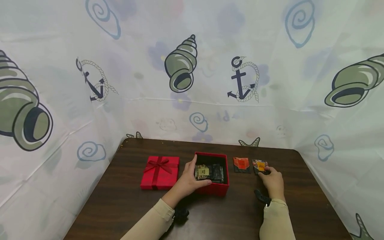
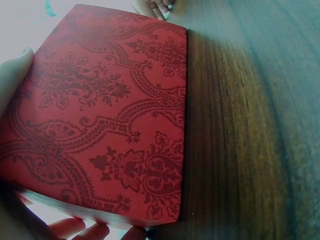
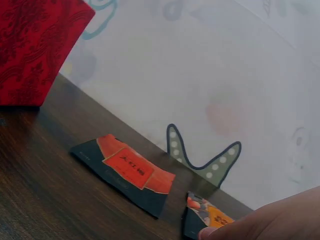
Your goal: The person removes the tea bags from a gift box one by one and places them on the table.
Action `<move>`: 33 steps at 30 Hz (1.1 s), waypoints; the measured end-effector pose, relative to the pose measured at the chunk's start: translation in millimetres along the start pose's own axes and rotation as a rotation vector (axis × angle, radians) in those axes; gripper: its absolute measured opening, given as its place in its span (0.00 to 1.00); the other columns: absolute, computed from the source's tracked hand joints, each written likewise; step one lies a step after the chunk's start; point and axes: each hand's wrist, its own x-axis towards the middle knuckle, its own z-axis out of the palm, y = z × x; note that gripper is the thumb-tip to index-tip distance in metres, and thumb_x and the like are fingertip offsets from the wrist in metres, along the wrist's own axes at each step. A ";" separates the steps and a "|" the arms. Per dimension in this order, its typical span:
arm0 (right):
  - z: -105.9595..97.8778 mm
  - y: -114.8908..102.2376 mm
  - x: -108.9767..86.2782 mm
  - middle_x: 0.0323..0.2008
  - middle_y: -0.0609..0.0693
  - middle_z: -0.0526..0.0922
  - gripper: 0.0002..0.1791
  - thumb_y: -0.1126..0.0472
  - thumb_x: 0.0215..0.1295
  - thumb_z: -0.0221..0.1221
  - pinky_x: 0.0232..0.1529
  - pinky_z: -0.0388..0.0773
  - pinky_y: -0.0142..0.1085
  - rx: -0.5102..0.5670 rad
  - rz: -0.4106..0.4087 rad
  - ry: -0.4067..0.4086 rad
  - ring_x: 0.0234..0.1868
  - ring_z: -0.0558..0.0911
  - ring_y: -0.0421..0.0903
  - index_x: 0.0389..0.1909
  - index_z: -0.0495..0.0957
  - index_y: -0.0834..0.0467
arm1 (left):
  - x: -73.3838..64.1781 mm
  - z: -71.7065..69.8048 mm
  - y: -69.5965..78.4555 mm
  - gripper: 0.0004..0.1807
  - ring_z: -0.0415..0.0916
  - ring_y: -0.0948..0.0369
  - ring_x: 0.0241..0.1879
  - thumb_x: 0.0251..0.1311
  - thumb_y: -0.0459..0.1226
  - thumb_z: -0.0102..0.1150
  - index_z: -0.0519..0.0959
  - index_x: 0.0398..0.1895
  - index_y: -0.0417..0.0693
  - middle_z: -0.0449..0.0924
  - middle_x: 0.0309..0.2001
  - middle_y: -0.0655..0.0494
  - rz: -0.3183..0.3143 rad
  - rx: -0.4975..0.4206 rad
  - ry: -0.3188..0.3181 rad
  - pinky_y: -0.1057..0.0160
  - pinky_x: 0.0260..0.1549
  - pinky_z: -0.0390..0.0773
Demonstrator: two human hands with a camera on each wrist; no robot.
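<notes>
Box [image 1: 212,190] is gripped by left hand [image 1: 188,180]; right hand [image 1: 274,182] seemingly pinches yellow-labelled packet [image 1: 259,165].

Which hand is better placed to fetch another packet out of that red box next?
Probably the right hand, once it leaves the yellow-labelled packet: only the orange packet lies between that packet and the red box. The left hand is holding the box, so it seems better suited to steadying it.

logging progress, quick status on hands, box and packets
Left hand gripping open red box. Right hand pinching yellow-labelled packet. Red-labelled packet beside it. Nothing visibly in the way.
</notes>
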 end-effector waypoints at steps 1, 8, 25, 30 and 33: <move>0.0 -1.3 -0.8 0.68 0.84 0.65 0.33 0.54 0.76 0.64 0.67 0.70 0.70 0.004 0.000 0.006 0.65 0.69 0.78 0.74 0.72 0.69 | 0.0 0.0 -0.2 0.71 0.56 0.38 0.83 0.57 0.63 0.79 0.37 0.92 0.70 0.48 0.86 0.41 0.001 0.000 0.001 0.26 0.73 0.67; 2.5 -2.0 -5.2 0.68 0.82 0.50 0.38 0.52 0.73 0.69 0.56 0.73 0.70 0.037 0.032 0.071 0.61 0.59 0.77 0.77 0.70 0.64 | -0.2 -0.9 1.8 0.70 0.55 0.38 0.84 0.58 0.62 0.79 0.37 0.91 0.71 0.48 0.87 0.42 -0.008 -0.008 -0.005 0.26 0.73 0.67; -6.1 0.6 3.6 0.69 0.86 0.56 0.39 0.46 0.78 0.63 0.65 0.69 0.75 -0.041 -0.037 -0.160 0.65 0.65 0.83 0.81 0.67 0.61 | -2.0 0.4 1.6 0.69 0.54 0.39 0.85 0.59 0.60 0.79 0.36 0.91 0.72 0.46 0.87 0.42 0.002 -0.016 -0.004 0.26 0.73 0.66; -16.0 -1.4 2.4 0.66 0.79 0.62 0.37 0.49 0.79 0.64 0.49 0.80 0.54 0.039 -0.102 -0.175 0.58 0.73 0.70 0.81 0.67 0.61 | -2.7 0.3 3.4 0.71 0.54 0.39 0.85 0.56 0.65 0.78 0.36 0.91 0.72 0.46 0.87 0.43 -0.003 -0.008 -0.005 0.26 0.73 0.67; -25.7 -3.9 -0.3 0.62 0.74 0.71 0.34 0.50 0.81 0.63 0.41 0.76 0.41 0.103 -0.092 -0.129 0.52 0.77 0.62 0.79 0.69 0.62 | -3.5 0.3 5.6 0.72 0.53 0.39 0.85 0.55 0.67 0.78 0.36 0.91 0.72 0.46 0.88 0.44 -0.008 -0.009 -0.008 0.27 0.74 0.66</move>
